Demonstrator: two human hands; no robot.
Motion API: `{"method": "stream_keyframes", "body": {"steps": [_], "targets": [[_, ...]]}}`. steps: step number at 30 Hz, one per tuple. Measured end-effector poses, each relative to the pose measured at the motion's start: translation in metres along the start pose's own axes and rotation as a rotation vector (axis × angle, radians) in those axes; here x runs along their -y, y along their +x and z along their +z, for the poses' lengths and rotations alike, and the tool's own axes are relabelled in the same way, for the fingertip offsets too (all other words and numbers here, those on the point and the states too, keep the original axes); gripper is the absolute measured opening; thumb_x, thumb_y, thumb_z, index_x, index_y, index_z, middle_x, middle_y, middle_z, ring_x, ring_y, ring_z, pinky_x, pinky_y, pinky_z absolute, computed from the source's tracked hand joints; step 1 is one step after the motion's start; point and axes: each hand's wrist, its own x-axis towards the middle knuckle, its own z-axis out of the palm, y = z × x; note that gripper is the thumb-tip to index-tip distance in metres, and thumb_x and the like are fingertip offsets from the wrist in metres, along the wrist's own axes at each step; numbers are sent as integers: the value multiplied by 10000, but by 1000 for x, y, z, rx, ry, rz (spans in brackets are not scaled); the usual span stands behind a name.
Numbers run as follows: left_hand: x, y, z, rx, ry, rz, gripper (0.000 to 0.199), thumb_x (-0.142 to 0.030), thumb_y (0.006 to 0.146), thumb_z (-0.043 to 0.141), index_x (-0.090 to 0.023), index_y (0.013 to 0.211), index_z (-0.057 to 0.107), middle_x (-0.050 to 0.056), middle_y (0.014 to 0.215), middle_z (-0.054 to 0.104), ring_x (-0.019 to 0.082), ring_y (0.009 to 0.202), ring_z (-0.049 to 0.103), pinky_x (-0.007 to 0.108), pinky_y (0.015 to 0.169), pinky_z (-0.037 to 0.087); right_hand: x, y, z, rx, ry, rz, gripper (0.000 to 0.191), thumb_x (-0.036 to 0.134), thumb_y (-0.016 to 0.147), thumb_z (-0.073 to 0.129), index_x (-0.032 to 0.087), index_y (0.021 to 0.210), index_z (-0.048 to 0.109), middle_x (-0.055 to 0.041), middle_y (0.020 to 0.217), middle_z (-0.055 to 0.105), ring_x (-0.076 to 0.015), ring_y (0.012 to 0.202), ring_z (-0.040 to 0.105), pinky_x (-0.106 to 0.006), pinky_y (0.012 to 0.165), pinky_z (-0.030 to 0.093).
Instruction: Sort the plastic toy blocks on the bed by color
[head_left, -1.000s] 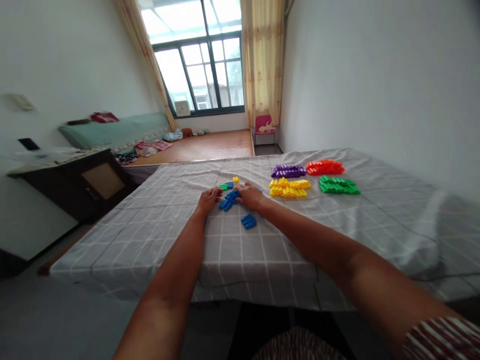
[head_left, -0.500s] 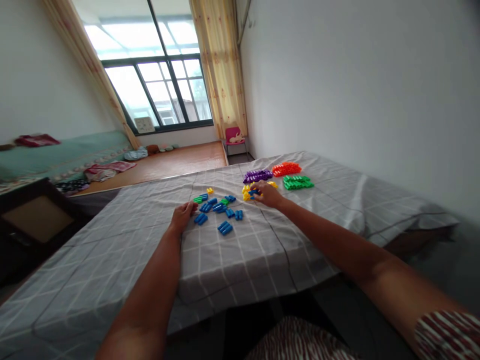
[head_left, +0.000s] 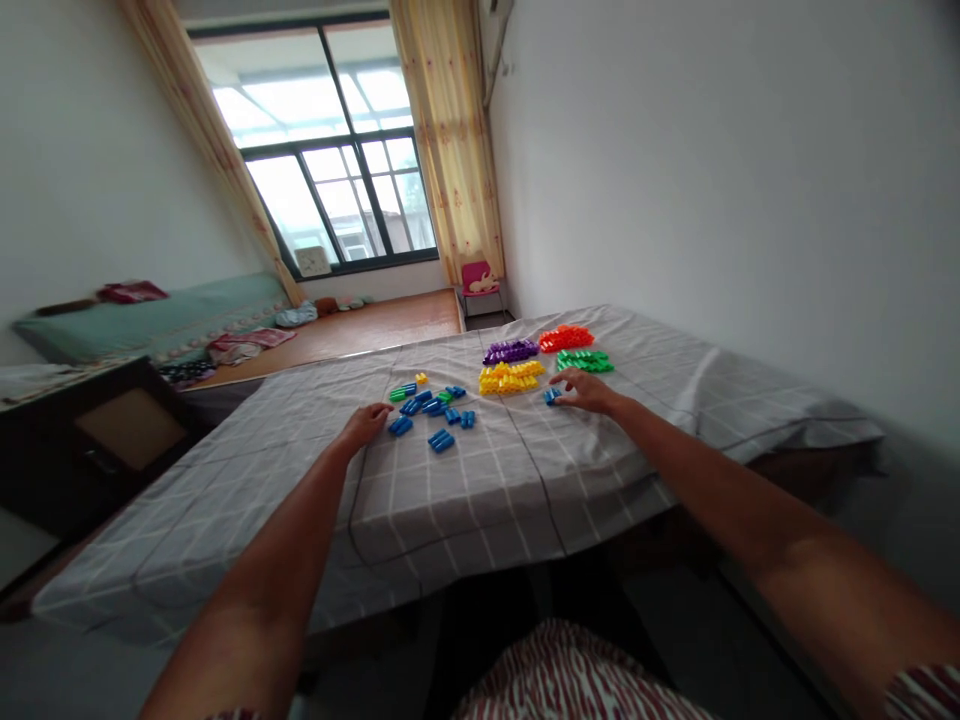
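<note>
On the grey checked cloth (head_left: 480,480), blue pieces (head_left: 433,406) lie scattered with a few green ones (head_left: 397,395) and a yellow one (head_left: 421,378). My left hand (head_left: 367,424) rests at the left edge of this scatter; whether its fingers hold anything is too small to tell. My right hand (head_left: 583,388) has its fingers around a blue piece (head_left: 552,397) at the cloth, below the green pile (head_left: 586,361). Left of it is the yellow pile (head_left: 510,378), with the purple pile (head_left: 510,352) and the red pile (head_left: 566,338) behind.
A wall (head_left: 675,180) runs along the right. Beyond the cloth are a brown platform (head_left: 397,318), a pink chair (head_left: 478,280) and a curtained window. A dark cabinet (head_left: 97,450) stands at the left.
My right hand has moved right with the blue piece, from over the yellow pile to the cloth below the green pile. The view has shifted slightly.
</note>
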Motion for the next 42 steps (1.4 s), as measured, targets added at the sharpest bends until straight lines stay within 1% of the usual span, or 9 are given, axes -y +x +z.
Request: {"method": "stream_keyframes", "body": {"steps": [7, 11, 17, 23, 26, 29, 34, 38, 42], "targets": [[14, -13, 7, 104, 349, 122, 381, -392, 810, 442, -192, 999, 706, 79, 1148, 695, 239, 1144, 585, 343, 1017, 412, -6, 4, -4, 196, 100, 53, 450, 460, 719, 729, 239, 1109, 693, -50, 956, 722, -207, 870, 650, -279, 778, 496], [24, -12, 9, 36, 419, 115, 399, -337, 856, 374, -190, 1050, 690, 75, 1174, 682, 214, 1161, 576, 331, 1029, 416, -13, 6, -7, 272, 213, 76, 527, 500, 710, 722, 253, 1171, 661, -50, 993, 715, -209, 890, 645, -289, 788, 509], [30, -12, 14, -41, 457, 71, 397, -311, 873, 367, -180, 1070, 687, 81, 1183, 673, 209, 1152, 583, 313, 1013, 435, -31, -4, 1, 1, 282, 139, 467, 563, 858, 505, 217, 1127, 668, -78, 1023, 705, -214, 869, 642, -326, 808, 504], [17, -26, 21, -11, 514, 44, 378, -261, 886, 404, -142, 1127, 670, 118, 1232, 647, 226, 1179, 568, 326, 1037, 409, -41, -19, 3, -32, 283, 110, 458, 541, 910, 405, 189, 1053, 662, -62, 912, 706, -201, 804, 648, -318, 768, 500], [12, -40, 19, 24, 510, 45, 381, -279, 903, 411, -161, 1175, 650, 101, 1253, 640, 212, 1188, 564, 314, 1039, 404, -35, -16, 4, -154, 263, 127, 431, 513, 915, 405, 184, 1060, 643, -72, 934, 707, -194, 752, 650, -318, 726, 503], [12, -50, 10, 55, 511, 40, 396, -285, 903, 411, -170, 1208, 636, 90, 1279, 630, 204, 1205, 554, 307, 1044, 400, -5, -3, 11, -245, 190, 18, 373, 458, 918, 430, 184, 1058, 639, -87, 1022, 698, -189, 750, 645, -323, 721, 504], [17, -54, -7, 97, 527, -14, 407, -273, 881, 420, -168, 1199, 651, 94, 1254, 648, 218, 1177, 575, 315, 1032, 415, 88, 40, 45, 13, 117, -311, 267, 338, 904, 529, 176, 1080, 651, -84, 1076, 684, -163, 755, 647, -309, 786, 500], [20, -54, -13, 147, 524, 48, 390, -285, 890, 420, -182, 1175, 666, 82, 1239, 657, 197, 1171, 580, 278, 1025, 412, 149, 86, 81, 111, 33, -300, 276, 221, 864, 600, 169, 1130, 654, -106, 1139, 661, -166, 815, 664, -304, 841, 498], [27, -49, -22, 173, 499, 105, 367, -242, 887, 441, -181, 1166, 672, 82, 1248, 651, 195, 1174, 577, 276, 1027, 410, 181, 125, 107, 89, -70, -240, 336, 205, 805, 683, 216, 1141, 673, -97, 1162, 662, -213, 1037, 634, -319, 930, 473]]}}
